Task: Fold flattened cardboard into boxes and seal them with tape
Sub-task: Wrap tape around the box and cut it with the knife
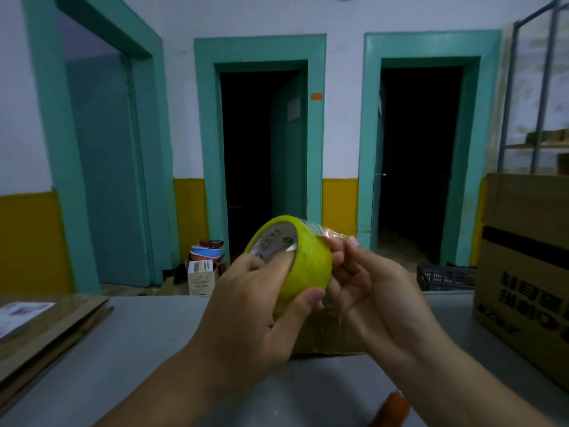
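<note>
barely visible box (326, 340) under tape (309, 266)

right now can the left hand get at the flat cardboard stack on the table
Probably yes: only bare table lies between the left hand and the cardboard stack, but it grips the tape roll.

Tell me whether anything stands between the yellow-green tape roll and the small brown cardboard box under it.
Nothing visible does. The yellow-green tape roll, gripped by the left hand with the right hand pinching its loose end, hangs above the small brown cardboard box.
</note>
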`<state>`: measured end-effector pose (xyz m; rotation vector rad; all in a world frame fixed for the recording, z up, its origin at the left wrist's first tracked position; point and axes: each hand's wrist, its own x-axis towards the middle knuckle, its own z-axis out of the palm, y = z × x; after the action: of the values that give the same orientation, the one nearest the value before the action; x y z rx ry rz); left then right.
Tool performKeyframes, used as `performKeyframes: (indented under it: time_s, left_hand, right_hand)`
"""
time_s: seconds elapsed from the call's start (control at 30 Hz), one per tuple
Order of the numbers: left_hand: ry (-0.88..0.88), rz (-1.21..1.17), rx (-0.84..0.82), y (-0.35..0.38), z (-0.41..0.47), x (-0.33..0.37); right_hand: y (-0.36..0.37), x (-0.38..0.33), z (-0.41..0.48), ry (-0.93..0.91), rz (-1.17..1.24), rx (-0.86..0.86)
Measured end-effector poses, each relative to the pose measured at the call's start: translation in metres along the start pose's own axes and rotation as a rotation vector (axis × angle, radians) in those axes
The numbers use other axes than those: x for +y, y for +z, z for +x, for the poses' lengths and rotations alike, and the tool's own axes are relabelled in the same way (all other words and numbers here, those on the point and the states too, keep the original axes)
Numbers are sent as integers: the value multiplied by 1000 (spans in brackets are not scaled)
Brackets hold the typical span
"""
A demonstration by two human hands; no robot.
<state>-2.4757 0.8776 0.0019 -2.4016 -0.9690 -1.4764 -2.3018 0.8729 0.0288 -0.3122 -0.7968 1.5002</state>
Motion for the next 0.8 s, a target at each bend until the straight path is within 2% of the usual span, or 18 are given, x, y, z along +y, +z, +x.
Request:
performKeyframes:
  time_s: [0.27,0.57,0.8]
  left_hand:
    - [9,-18,14,-1,0,1]
    - [232,242,-102,-8,5,-10]
    - [349,352,-198,-12,7,-6]
  right_hand:
    - [1,0,-1,60,181,8]
    - [-5,-20,5,-30,-281,-60]
    - [-10,-14,9,-90,-373,3]
